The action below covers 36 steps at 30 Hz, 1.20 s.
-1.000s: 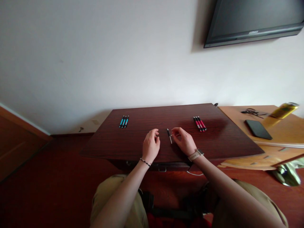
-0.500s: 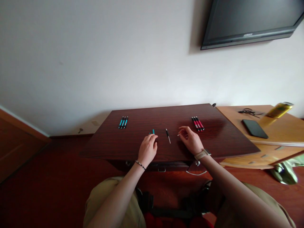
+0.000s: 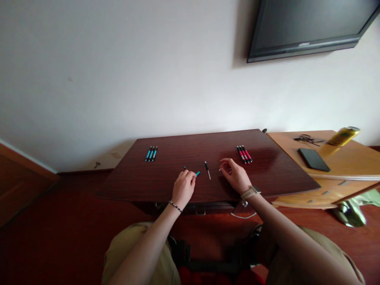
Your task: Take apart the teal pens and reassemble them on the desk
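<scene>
My left hand (image 3: 183,187), low over the dark table, has its fingers closed on a teal pen barrel (image 3: 198,173) whose end sticks out to the right. Just beyond its knuckles lies a tiny dark teal pen piece (image 3: 184,168). Between my hands rests a black pen part with a thin pale refill (image 3: 207,170). My right hand (image 3: 236,176) hovers at the table with curved fingers, thumb and index apart. A tiny white spot (image 3: 219,170) shows by its fingertips; I cannot make out what it is. Several red pens (image 3: 244,154) lie beyond it.
Three teal pens (image 3: 151,154) lie side by side on the left of the dark table (image 3: 178,146). A lighter wooden cabinet (image 3: 285,146) adjoins on the right, bearing a phone (image 3: 314,159), a black cable (image 3: 307,138) and a yellow can (image 3: 343,136). A television (image 3: 305,27) hangs above.
The teal barrel in my left hand has turned from pointing away to slanting right. The small teal piece now shows clear of the fingers. My right hand has barely moved.
</scene>
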### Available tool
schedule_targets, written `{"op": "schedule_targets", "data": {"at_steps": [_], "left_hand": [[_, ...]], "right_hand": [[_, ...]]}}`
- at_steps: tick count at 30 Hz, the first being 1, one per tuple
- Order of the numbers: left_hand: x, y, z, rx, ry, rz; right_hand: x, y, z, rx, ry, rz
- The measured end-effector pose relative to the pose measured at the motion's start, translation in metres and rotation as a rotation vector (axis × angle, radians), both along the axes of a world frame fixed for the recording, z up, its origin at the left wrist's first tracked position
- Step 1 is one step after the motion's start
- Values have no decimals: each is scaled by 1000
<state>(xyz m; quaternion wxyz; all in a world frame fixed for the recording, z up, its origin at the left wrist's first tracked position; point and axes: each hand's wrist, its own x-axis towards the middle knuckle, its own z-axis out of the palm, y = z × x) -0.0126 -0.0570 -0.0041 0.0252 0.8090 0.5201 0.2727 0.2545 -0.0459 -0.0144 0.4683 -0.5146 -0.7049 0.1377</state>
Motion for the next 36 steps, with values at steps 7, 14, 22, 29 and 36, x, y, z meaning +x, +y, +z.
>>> {"op": "schedule_targets", "data": {"at_steps": [7, 14, 22, 29, 36], "left_hand": [[-6, 0, -3, 25, -37, 11], [1, 2, -5, 18, -13, 14], [22, 8, -7, 18, -81, -3], [31, 12, -7, 43, -152, -22], [31, 11, -6, 39, -191, -54]], "right_hand": [[-8, 3, -2, -8, 11, 16], [-32, 5, 4, -30, 85, 62], [-50, 16, 8, -70, 301, 91], [-52, 17, 7, -98, 353, 104], [-50, 13, 2, -101, 331, 122]]}}
